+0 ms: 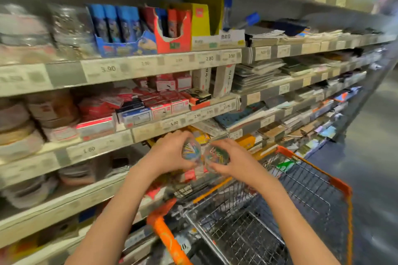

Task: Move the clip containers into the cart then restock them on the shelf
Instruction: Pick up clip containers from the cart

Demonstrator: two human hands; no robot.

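- Fingers of left hand curl round one clip tub; right hand grips another.
- Held at 12 o'clock above cart, likely for the drop.

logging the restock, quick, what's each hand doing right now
Left hand: grips a clear clip container of coloured clips.
Right hand: grips a second clear clip container, beside the first, above the cart.

A stationery shop: price-tagged shelves of boxed goods and a wire cart.
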